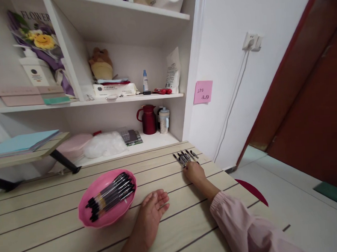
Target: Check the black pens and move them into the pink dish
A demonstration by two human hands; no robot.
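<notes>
On the table's far right corner lies a loose group of black-and-clear pens [184,156], side by side. My right hand [194,171] reaches over their near ends with its fingers curled down. Its fingertips are hidden, so whatever they grip cannot be made out. Nearer to me, my left hand [152,213] rests at the tabletop, palm turned partly up, fingers loosely apart and holding nothing. Just left of it sits a pink scalloped bowl [83,194]. A bundle of black pens [112,194] lies slantwise inside the bowl, with a yellowish band across their middles.
A wooden riser [60,138] with black legs stands at the table's left, bearing blue paper [25,143]. Behind the table, white shelves [127,101] hold a dark red jug [149,119], a pale cup [164,120] and a plastic bag [105,144]. A cable [234,92] hangs along the wall.
</notes>
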